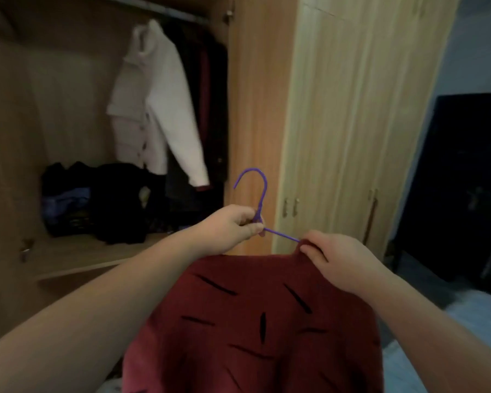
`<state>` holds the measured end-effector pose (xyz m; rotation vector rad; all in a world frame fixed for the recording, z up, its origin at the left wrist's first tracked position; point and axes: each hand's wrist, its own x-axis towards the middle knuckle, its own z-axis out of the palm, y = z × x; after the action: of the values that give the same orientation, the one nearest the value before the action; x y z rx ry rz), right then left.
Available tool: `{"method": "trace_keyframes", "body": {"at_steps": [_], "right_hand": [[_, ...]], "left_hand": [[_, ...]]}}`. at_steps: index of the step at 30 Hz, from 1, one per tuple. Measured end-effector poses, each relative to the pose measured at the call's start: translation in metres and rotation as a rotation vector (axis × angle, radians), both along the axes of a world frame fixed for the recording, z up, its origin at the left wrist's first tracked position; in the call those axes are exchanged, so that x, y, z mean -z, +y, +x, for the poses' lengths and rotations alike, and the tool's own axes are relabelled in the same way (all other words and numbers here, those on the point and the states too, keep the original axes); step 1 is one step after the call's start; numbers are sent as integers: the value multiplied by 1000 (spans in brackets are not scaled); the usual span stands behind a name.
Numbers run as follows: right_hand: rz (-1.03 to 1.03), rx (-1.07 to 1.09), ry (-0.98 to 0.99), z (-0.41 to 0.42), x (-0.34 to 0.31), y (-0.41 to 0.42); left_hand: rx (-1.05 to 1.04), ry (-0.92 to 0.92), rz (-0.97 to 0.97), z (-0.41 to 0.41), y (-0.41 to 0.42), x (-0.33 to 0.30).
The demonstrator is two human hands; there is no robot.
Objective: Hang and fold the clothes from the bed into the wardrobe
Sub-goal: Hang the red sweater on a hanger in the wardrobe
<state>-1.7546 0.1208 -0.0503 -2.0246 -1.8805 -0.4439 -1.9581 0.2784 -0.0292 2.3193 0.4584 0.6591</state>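
Held by both hands, dark-red garment (255,321) bears black dashes.

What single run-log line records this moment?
left hand: grips purple hanger | right hand: pinches red garment | rail: not reached

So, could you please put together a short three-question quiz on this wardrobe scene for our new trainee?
1. True or false: the purple hanger already hangs on the wardrobe rail.
2. Which hand grips the hanger just below its hook?
3. The right hand pinches: A) the white jacket B) the red garment C) a door handle.

Key: 1. False, it is held in front of the wardrobe. 2. The left hand. 3. B, at its top edge.
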Motion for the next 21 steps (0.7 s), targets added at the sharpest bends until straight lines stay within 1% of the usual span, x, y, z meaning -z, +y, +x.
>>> {"method": "trace_keyframes", "body": {"at_steps": [1, 3, 5, 7, 11, 14, 17, 21], "right_hand": [[4, -31, -17, -12, -1, 16], [28, -79, -36, -36, -4, 46], [75, -117, -57, -66, -10, 84], [125, -112, -79, -83, -18, 113], [221, -88, -125, -120, -39, 193], [321, -68, -184, -137, -60, 250], [366, -25, -207, -147, -83, 297], [440, -18, -199, -151, -119, 353]], "left_hand": [[-49, 22, 54, -16, 11, -2], [-145, 47, 100, -48, 34, -7], [-230, 36, 198, -86, 66, -12], [-316, 49, 338, -115, 86, -19], [-481, 58, 662, -186, 157, -33], [-638, 100, 871, -221, 210, -42], [-762, 119, 984, -236, 255, -52], [-775, 109, 1033, -235, 316, -71]]}}
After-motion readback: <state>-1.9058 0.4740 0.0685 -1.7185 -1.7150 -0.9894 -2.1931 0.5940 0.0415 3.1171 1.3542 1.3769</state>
